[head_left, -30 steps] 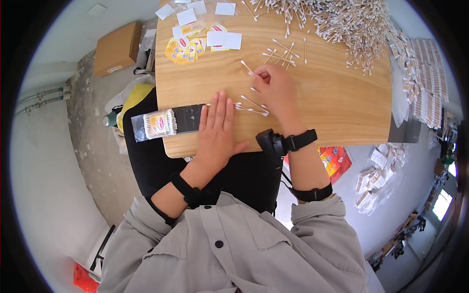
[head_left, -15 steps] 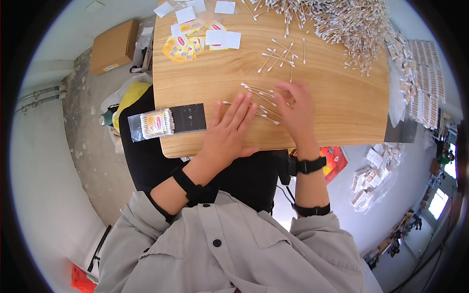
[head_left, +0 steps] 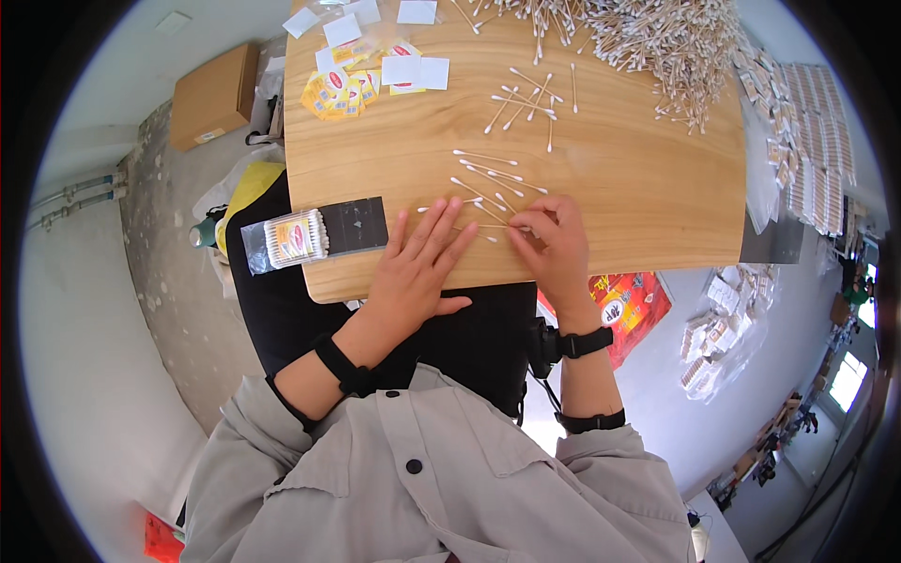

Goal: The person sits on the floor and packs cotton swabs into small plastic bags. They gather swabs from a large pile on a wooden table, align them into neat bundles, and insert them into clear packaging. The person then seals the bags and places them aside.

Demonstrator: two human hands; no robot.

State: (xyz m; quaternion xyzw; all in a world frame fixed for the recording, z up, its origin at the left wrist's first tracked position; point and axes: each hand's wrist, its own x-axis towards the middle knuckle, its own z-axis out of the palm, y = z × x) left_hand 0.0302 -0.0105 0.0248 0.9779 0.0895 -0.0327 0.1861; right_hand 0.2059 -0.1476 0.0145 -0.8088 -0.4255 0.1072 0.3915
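Observation:
My left hand (head_left: 409, 272) lies flat near the table's front edge, fingers stretched, partly covering a few cotton swabs. To its right, my right hand (head_left: 556, 246) is closed, thumb and forefinger pinched at the end of a cotton swab (head_left: 483, 226). Several loose swabs (head_left: 488, 173) lie just beyond both hands, pointing different ways. Left of my left hand, a clear bag packed with swabs and a yellow label (head_left: 297, 238) rests on a dark strip (head_left: 359, 225) at the table's edge.
A large heap of swabs (head_left: 666, 47) covers the far right of the wooden table (head_left: 648, 197). A few crossed swabs (head_left: 526, 101) lie midway. White cards (head_left: 418, 72) and yellow labels (head_left: 338, 92) sit far left. Packed bundles (head_left: 812, 141) stand beyond the right edge.
My right hand has come down and closed its fingertips on a swab's end. My left hand has shifted slightly left and nearer, uncovering more of the loose swabs. The view has shifted a little.

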